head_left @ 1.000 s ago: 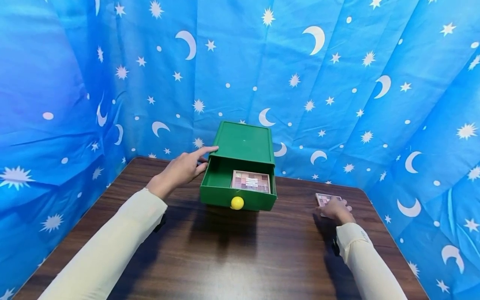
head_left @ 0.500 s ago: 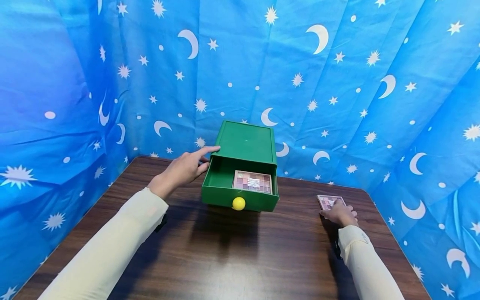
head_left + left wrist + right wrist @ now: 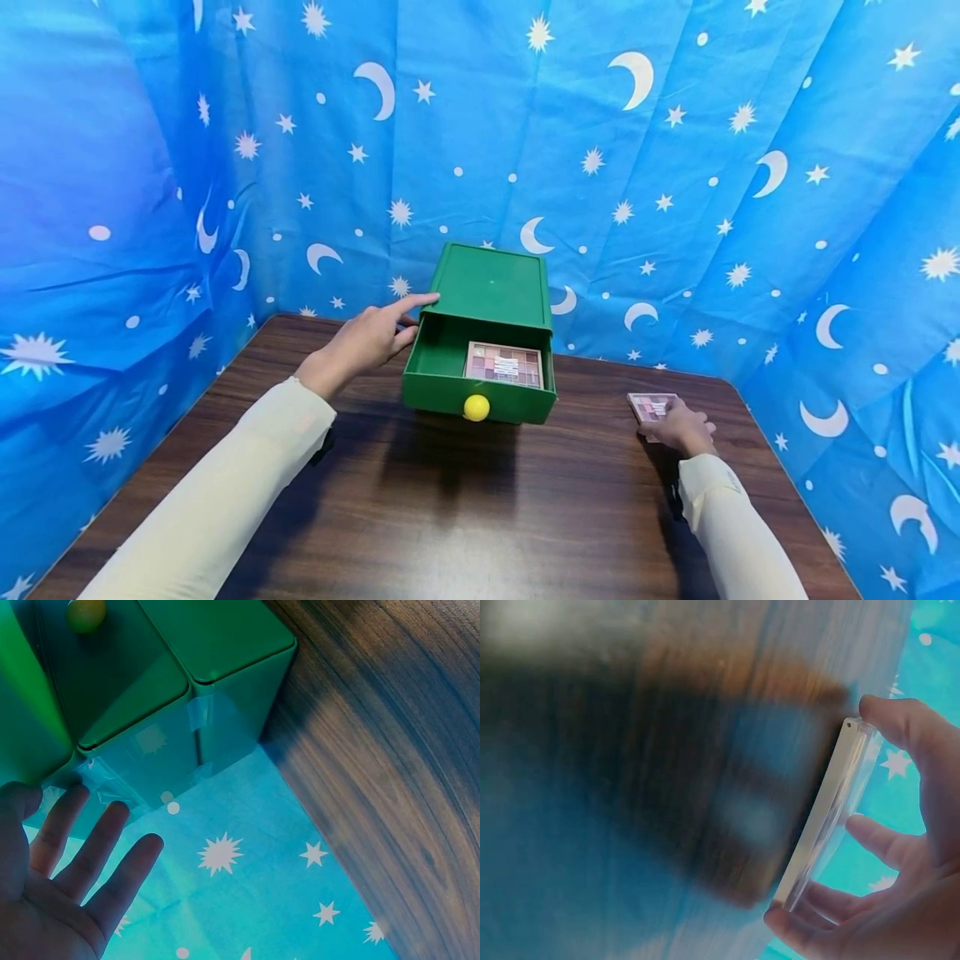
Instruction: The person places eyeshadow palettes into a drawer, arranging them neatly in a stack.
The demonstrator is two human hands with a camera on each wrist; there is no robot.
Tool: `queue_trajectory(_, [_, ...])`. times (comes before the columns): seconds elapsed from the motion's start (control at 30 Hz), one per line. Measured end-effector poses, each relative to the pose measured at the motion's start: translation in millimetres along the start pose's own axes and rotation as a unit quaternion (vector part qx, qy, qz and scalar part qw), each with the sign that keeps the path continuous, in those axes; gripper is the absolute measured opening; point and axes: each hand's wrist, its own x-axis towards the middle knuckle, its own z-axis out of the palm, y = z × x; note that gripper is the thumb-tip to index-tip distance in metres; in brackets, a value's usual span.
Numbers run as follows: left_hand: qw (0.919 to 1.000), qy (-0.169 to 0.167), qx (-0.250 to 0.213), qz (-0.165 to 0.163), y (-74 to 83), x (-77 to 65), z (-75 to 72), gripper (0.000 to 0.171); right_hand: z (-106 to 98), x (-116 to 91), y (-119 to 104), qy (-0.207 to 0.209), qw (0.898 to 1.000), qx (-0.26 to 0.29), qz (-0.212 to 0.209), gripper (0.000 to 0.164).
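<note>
A green box (image 3: 491, 287) stands at the back of the table with its drawer (image 3: 435, 396) pulled out. An eyeshadow palette (image 3: 483, 364) lies inside the drawer, toward its right side. My left hand (image 3: 360, 340) rests against the box's left side, the index fingertip at its top edge; in the left wrist view its fingers (image 3: 124, 881) are spread and fairly straight. At the right, my right hand (image 3: 681, 429) holds a second eyeshadow palette (image 3: 643, 406) low over or on the table. The right wrist view has the thumb and a finger at opposite ends of that palette (image 3: 817, 817).
A round yellow knob (image 3: 476, 407) sticks out from the drawer front. The dark wooden table (image 3: 465, 517) stretches between the hands. Blue cloth (image 3: 487, 125) with moons and stars hangs behind and on both sides.
The palette at the right has shifted slightly left and toward me under my right hand. My left hand, the box and its drawer look unmoved.
</note>
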Motion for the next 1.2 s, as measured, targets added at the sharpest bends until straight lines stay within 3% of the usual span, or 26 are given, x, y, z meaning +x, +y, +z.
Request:
queue_trajectory(0.17, [1.0000,0.003,-0.004,0.000,-2.1,0.7,1.9,0.058,-4.5,-5.8,-4.5,0.016,0.997,-0.017,-0.069,0.093])
queue_trajectory(0.37, [1.0000,0.003,-0.005,0.007,-2.5,1.7,1.8,0.058,-20.5,-21.1,-20.3,0.041,0.987,-0.052,-0.148,0.086])
queue_trajectory(0.87, [1.0000,0.004,-0.003,0.004,-3.1,2.9,1.6,0.057,-69.4,-68.8,-70.6,0.047,0.962,-0.046,-0.265,0.083])
queue_trajectory(1.2, [0.9999,0.007,-0.003,0.009,-1.2,2.2,2.2,0.057,-90.8,-95.4,-106.3,0.048,0.941,-0.041,-0.333,0.081])
